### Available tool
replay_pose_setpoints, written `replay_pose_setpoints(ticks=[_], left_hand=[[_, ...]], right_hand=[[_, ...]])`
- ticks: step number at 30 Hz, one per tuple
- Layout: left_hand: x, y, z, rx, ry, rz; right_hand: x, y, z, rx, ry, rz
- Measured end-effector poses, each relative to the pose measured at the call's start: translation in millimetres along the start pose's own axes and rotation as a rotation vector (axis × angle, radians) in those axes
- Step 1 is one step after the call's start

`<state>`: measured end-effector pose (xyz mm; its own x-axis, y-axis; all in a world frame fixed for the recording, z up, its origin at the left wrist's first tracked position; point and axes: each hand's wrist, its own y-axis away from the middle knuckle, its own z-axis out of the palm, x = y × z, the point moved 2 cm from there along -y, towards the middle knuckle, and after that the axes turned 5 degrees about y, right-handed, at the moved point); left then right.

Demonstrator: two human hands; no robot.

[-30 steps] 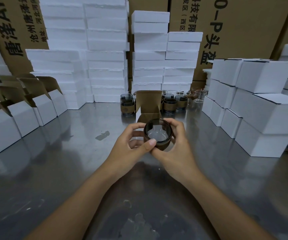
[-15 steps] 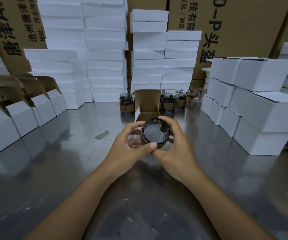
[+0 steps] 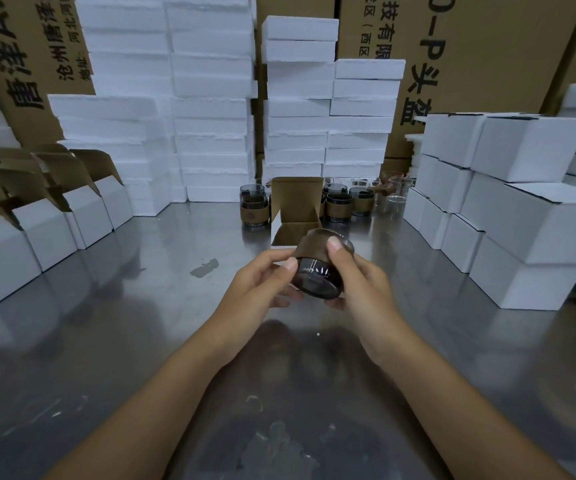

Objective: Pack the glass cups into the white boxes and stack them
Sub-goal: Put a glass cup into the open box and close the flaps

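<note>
Since one second ago, the glass cup (image 3: 318, 277) has been rotated. Its mouth, which then faced the camera, now points away, and the thick glass base is towards the person.

The cup is held clear of the steel table (image 3: 134, 327), just in front of the open box (image 3: 295, 216). The left hand (image 3: 258, 289) and right hand (image 3: 366, 289) both grip it, with the thumbs pressed on the upper side (the right one on the brown sleeve) and the fingers curled beneath.

The two-handed hold probably serves to steady fragile glass while it is turned. The box stands directly ahead with its flap raised, presumably so that the cup needs only a short forward travel.

The cup's long axis runs from the base, near the person, obliquely upward and away towards the box. The closed boxes (image 3: 529, 216) are stacked at the right.
</note>
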<state>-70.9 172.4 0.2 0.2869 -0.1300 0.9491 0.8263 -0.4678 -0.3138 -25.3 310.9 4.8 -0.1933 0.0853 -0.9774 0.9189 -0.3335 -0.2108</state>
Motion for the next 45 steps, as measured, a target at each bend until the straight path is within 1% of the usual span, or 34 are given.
replay_pose_setpoints(ticks=[6, 15, 17, 20, 22, 24, 26, 30, 34, 39, 41, 45], left_hand=[[2.1, 0.6, 1.8, 0.032, -0.089, 0.009], [1.8, 0.4, 2.6, 0.046, -0.091, 0.024], [1.7, -0.3, 1.8, 0.065, -0.088, 0.039], [0.3, -2.8, -1.0, 0.108, -0.05, 0.068], [-0.2, -5.1, -2.2, 0.123, -0.058, 0.082], [0.7, -5.7, -2.2, 0.132, -0.1, 0.098], [-0.1, -5.5, -3.7, 0.168, -0.167, 0.112], [-3.3, -5.1, -5.8, 0.248, -0.384, 0.149], [-7.2, -8.1, -2.9, 0.224, -0.608, 0.155], [-9.9, -13.2, -2.7, 0.238, -0.755, 0.085], [-7.7, -12.7, -3.1, 0.262, -0.784, 0.118], [-0.7, -9.2, -3.8, 0.282, -0.825, 0.253]], right_hand=[[1.3, 0.6, 1.7, -0.08, 0.029, 0.169], [0.0, 1.7, 4.0, -0.076, 0.033, 0.224], [-0.4, 2.0, 4.3, -0.045, 0.003, 0.179], [-0.6, 1.2, 3.4, 0.049, -0.095, 0.052], [-1.0, 0.7, 1.2, 0.1, -0.108, 0.001], [-0.5, 0.2, 0.1, 0.108, -0.102, -0.044], [-0.1, 0.1, -1.3, 0.12, -0.087, -0.077], [2.0, -1.4, -4.5, 0.108, -0.007, -0.117], [-1.6, 1.8, -0.6, 0.056, 0.038, -0.207], [-5.3, 4.6, 3.5, 0.055, 0.065, -0.282], [-8.9, 6.5, 2.7, 0.056, 0.057, -0.322], [-16.4, 9.7, 1.0, 0.052, 0.014, -0.393]])
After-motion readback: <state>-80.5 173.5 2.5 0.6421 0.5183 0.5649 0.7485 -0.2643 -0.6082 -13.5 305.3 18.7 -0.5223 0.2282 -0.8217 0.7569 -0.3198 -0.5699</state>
